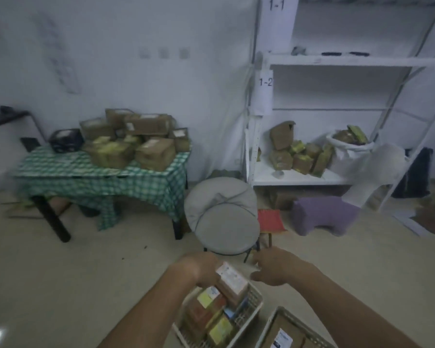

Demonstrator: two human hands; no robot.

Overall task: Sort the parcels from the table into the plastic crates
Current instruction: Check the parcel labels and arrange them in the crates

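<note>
The left hand (199, 268) is gripping a brown parcel (232, 283), white label up, print unreadable, over the left crate (253, 301). The right hand (278, 268) is hovering beside it, fingers relaxed, holding nothing. More parcels (133, 140) are lying piled on the table (86, 172). Shelf tags (265, 82) are reading "1-1" and "1-2".

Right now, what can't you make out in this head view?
- Left hand grip: hidden behind the parcel it's at.
- Right crate: cut off by the bottom edge.
- Parcel labels on the table: blurred, too small to read.
- Right hand: motion-blurred, seems empty.
</note>
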